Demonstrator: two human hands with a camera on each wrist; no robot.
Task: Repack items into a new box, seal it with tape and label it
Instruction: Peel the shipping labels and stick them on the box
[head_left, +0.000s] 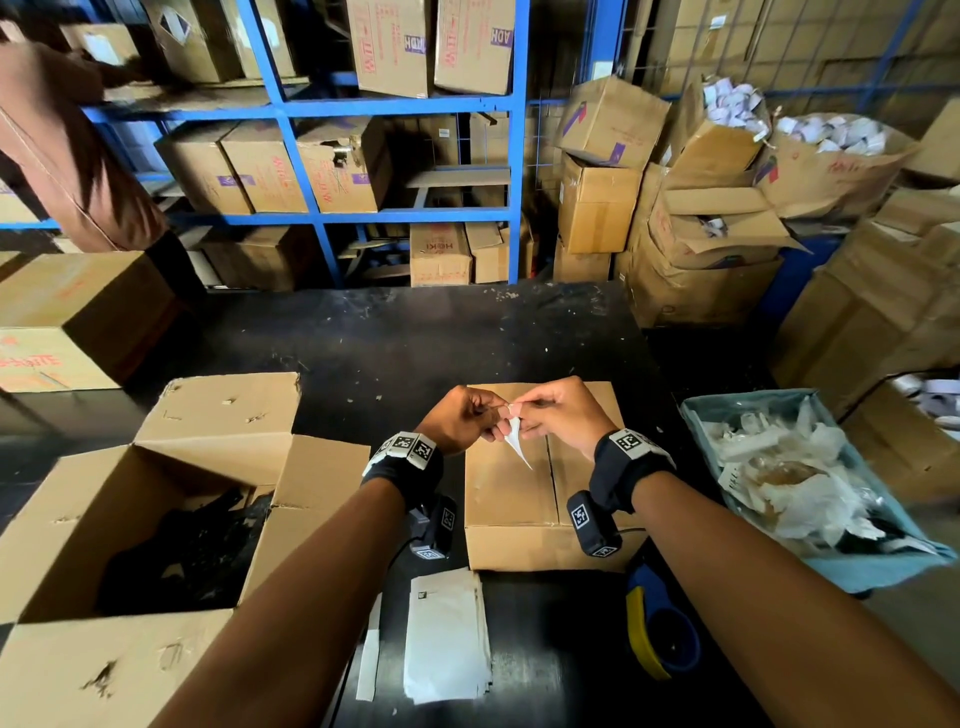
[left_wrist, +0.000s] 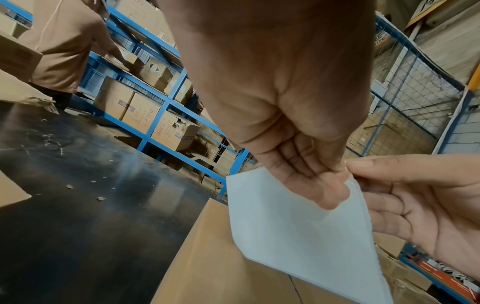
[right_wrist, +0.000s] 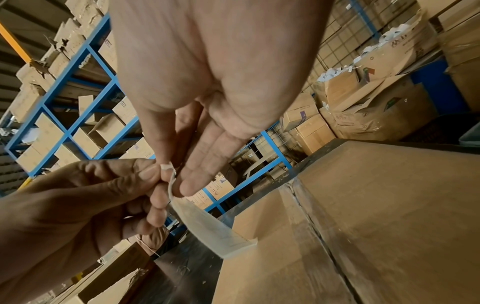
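A closed cardboard box (head_left: 514, 514) stands on the black table (head_left: 395, 338) in front of me. Just above its top, both hands hold a small white label (head_left: 515, 441) by its upper corner. My left hand (head_left: 493, 415) pinches that corner between thumb and fingers, and my right hand (head_left: 523, 414) pinches the same corner from the other side. In the left wrist view the label (left_wrist: 298, 226) hangs down over the box (left_wrist: 221, 267). The right wrist view shows the label (right_wrist: 207, 226) curling, with a small bit lifted at the pinched corner, above the box's centre seam (right_wrist: 319, 232).
An open box (head_left: 156, 519) with black items inside sits at the left. A stack of white labels (head_left: 447, 634) and a blue and yellow tape dispenser (head_left: 660, 634) lie near me. A grey-blue bin (head_left: 696, 415) of white scraps stands right. A person in brown (head_left: 62, 156) works at the blue shelves.
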